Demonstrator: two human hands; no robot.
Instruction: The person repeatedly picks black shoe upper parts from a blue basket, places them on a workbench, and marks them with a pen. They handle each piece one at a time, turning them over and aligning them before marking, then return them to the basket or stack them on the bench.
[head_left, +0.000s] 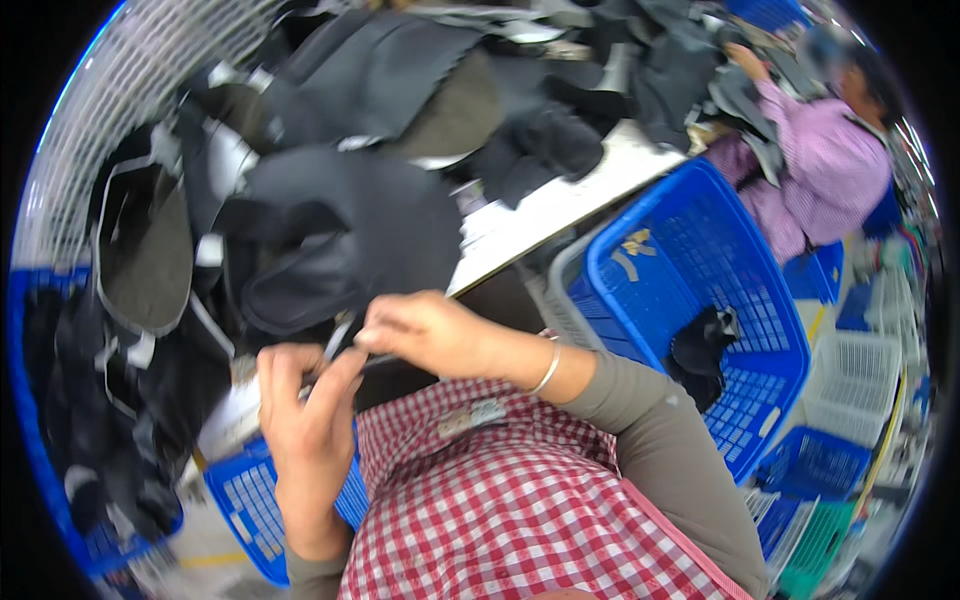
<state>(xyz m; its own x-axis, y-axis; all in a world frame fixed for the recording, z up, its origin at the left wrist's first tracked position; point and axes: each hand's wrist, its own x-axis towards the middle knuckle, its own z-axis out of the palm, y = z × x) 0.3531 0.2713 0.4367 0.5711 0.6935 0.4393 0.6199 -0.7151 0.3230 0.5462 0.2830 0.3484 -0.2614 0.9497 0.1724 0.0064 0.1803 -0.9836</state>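
Both my hands meet at the table's near edge, in front of a dark, padded-looking fabric piece [405,225] with a folded opening. My left hand [305,415] is closed, its fingers bent around a small silvery tool [338,340], too blurred to name exactly. Close beside that tool, my right hand [430,330] has its thumb and fingers pinched together at the lower edge of the dark piece. What lies between those fingertips is hidden.
Black and grey fabric pieces [375,75] are heaped over the white table [535,215]. A blue basket [690,200] stands to my right with a dark piece inside. Another blue basket [235,490] sits below left. A co-worker in pink [825,165] is at the far right.
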